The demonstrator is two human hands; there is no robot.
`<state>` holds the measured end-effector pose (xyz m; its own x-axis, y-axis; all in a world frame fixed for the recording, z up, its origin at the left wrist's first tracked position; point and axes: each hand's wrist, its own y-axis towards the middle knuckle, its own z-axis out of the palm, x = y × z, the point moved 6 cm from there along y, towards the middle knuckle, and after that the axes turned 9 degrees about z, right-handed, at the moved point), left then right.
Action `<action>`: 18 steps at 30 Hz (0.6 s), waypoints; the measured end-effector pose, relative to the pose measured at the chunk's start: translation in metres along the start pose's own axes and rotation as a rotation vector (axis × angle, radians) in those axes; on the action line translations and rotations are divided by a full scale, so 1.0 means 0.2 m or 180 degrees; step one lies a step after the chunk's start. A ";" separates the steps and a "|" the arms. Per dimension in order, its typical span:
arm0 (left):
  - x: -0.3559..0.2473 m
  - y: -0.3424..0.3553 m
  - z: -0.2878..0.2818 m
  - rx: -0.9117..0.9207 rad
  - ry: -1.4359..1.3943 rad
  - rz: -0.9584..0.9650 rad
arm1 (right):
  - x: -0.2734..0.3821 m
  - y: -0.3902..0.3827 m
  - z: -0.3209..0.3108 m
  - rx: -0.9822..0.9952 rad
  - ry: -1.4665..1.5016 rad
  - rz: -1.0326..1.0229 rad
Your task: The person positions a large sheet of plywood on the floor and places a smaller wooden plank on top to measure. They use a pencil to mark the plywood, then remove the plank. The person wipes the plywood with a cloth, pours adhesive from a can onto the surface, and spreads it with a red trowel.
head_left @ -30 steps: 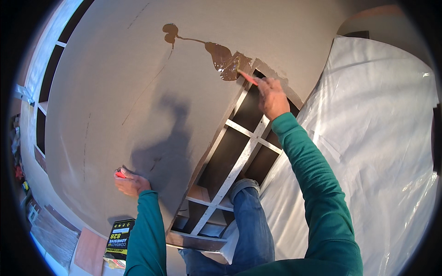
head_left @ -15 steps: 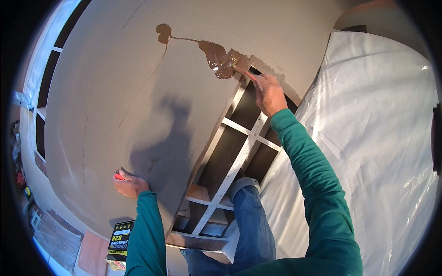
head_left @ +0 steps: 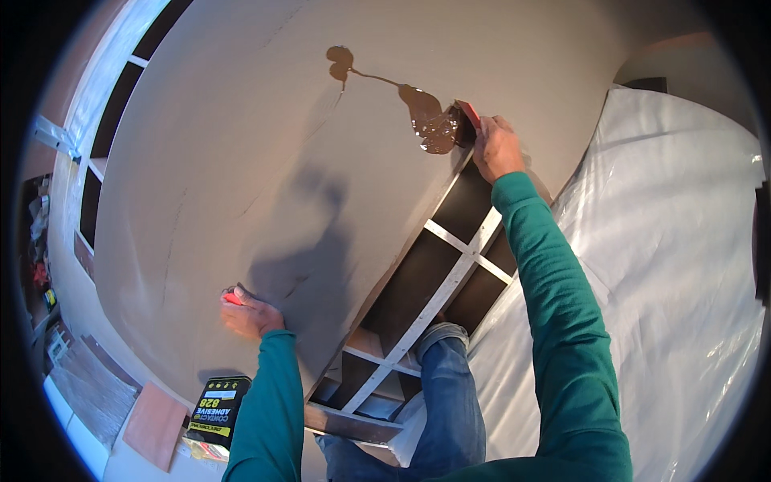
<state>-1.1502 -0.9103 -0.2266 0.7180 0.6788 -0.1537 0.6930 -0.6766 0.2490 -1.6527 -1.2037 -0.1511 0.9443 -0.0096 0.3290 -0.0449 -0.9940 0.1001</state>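
Note:
My right hand [head_left: 498, 151] is closed round a red-handled spreader [head_left: 468, 114], at the right edge of a glossy brown puddle of glue [head_left: 426, 112]. The spreader's working edge is dark and partly hidden. A thin brown trail joins the puddle to a smaller blob [head_left: 340, 58] on its far left. Both lie on a large beige sheet [head_left: 201, 201]. Over the near left of that sheet my left hand [head_left: 251, 315] is closed on a small red thing [head_left: 233, 298]; most of it is hidden by the fingers.
Beside the sheet's right edge lies an open frame [head_left: 450, 285] of pale slats, with my leg next to it. Wrinkled translucent plastic [head_left: 658, 265] covers the right side. A black and yellow can [head_left: 220, 408] stands near my left forearm, by a pinkish board [head_left: 159, 426].
The view has shifted, so the sheet sits further right and lower. My right hand has turned the spreader more upright at the puddle's edge. My left hand keeps its grip.

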 end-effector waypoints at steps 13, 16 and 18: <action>-0.03 -0.01 -0.01 0.0028 -0.0081 0.0042 | 0.39 -0.62 -0.04 0.0799 0.0274 -0.0526; 0.01 -0.02 0.02 -0.0024 -0.0030 -0.0009 | 0.40 -0.59 -0.09 0.0632 0.0520 -0.0516; 0.00 -0.01 0.01 -0.0017 0.0031 0.0038 | 0.34 -0.51 -0.13 0.0501 0.0237 -0.0476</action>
<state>-1.1517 -0.9097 -0.2298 0.7256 0.6734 -0.1413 0.6839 -0.6832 0.2560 -1.5925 -1.1012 -0.1153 0.9096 0.1416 0.3906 0.1507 -0.9885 0.0073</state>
